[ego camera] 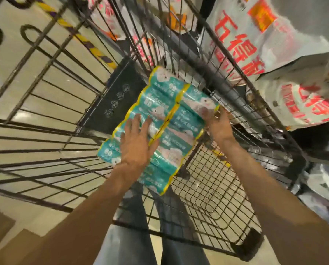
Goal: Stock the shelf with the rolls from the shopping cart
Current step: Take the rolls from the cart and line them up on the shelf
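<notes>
Here both hands [136, 144] hold teal roll pack [165, 115]

You look down into a wire shopping cart [207, 197]. Your left hand [136, 144] lies flat, fingers straight, on a teal and yellow pack of rolls [160, 119]. Your right hand [218, 123] touches the pack's far right edge, fingers against the wrapping. The pack is tilted against the cart's side. White bags with red lettering [255, 41] sit at the upper right.
</notes>
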